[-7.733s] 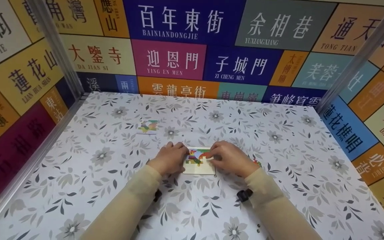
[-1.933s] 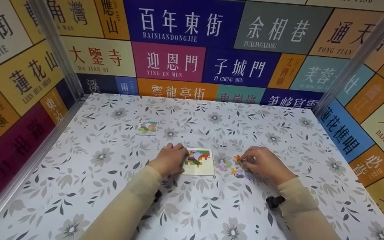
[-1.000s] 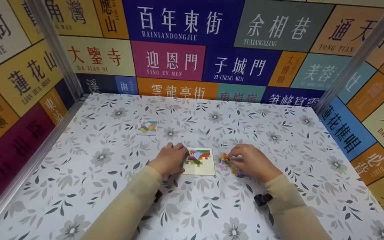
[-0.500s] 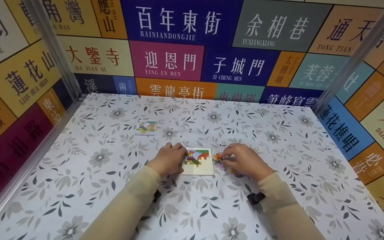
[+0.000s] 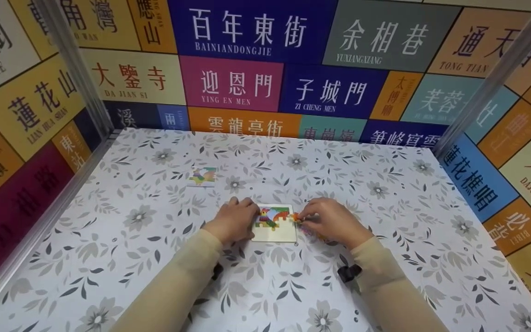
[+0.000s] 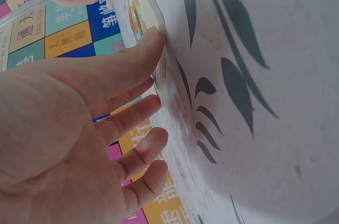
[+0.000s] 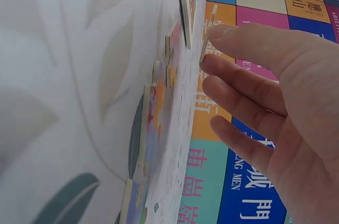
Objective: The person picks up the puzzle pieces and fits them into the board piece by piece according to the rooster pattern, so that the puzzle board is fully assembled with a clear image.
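A small pale puzzle board (image 5: 274, 235), with a colourful bird picture partly laid along its upper half, lies mid-table in the head view. My left hand (image 5: 234, 220) holds its left side; in the left wrist view the thumb (image 6: 151, 44) is on one edge of the board (image 6: 163, 75) and the other fingers are loosely bent. Between thumb and fingertips, my right hand (image 5: 337, 223) pinches an orange puzzle piece (image 5: 297, 217) at the board's right edge. The right wrist view shows this puzzle piece (image 7: 207, 34) edge-on, raised above the table.
Several loose puzzle pieces (image 7: 151, 123) lie flat below the right hand, partly hidden by it in the head view. A small picture card (image 5: 203, 177) with a similar design lies farther back on the left. Lettered walls (image 5: 233, 83) enclose the flower-patterned table (image 5: 141, 276).
My right hand picked up the orange piece among the loose pieces and carried it left to the board's edge. The left hand has stayed at the board's left side.
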`<action>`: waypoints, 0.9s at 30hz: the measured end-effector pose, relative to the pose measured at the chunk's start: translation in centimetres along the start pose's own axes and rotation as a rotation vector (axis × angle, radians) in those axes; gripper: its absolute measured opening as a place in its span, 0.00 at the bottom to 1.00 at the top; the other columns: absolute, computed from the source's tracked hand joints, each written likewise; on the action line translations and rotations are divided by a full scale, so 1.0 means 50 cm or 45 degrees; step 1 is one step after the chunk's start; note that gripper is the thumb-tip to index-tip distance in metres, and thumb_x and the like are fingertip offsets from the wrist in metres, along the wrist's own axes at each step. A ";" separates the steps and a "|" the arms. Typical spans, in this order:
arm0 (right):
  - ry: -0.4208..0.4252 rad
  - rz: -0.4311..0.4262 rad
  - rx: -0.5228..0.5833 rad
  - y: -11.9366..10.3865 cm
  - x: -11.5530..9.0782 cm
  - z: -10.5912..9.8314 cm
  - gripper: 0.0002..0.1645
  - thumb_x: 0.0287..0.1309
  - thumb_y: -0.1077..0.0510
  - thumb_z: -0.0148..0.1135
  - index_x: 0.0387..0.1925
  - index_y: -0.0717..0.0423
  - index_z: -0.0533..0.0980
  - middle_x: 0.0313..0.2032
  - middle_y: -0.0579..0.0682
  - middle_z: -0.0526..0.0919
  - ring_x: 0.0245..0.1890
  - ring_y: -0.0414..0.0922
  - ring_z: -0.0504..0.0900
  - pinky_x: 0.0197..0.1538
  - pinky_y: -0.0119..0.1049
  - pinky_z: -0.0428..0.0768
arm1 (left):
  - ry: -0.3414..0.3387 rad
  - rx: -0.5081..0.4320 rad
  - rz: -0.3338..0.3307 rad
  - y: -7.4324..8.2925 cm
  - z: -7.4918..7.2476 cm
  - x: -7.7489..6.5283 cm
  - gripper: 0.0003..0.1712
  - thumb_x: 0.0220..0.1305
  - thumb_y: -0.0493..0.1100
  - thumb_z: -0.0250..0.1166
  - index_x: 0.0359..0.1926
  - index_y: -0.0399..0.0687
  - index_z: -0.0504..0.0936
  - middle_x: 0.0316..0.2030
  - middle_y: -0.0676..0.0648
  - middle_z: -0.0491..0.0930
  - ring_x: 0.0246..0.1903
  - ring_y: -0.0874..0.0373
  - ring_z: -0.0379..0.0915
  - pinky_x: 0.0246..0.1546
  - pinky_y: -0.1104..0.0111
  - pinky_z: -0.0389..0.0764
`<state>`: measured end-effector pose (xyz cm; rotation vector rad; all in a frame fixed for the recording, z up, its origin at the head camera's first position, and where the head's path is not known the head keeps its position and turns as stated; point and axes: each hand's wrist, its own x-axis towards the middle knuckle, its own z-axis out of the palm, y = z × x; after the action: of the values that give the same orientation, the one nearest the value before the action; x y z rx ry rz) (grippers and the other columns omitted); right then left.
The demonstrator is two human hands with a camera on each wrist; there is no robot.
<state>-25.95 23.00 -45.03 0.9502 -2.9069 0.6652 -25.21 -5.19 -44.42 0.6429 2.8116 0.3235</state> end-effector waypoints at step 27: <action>-0.024 -0.078 -0.066 -0.021 0.028 0.028 0.09 0.57 0.60 0.74 0.41 0.48 0.90 0.41 0.46 0.88 0.44 0.46 0.84 0.51 0.45 0.83 | 0.018 0.009 -0.002 0.001 0.001 -0.002 0.34 0.59 0.46 0.77 0.65 0.49 0.77 0.65 0.45 0.74 0.60 0.44 0.68 0.64 0.49 0.71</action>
<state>-26.29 20.88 -45.71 1.0409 -2.8822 0.5777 -25.08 -5.18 -44.43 0.6429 2.8274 0.3192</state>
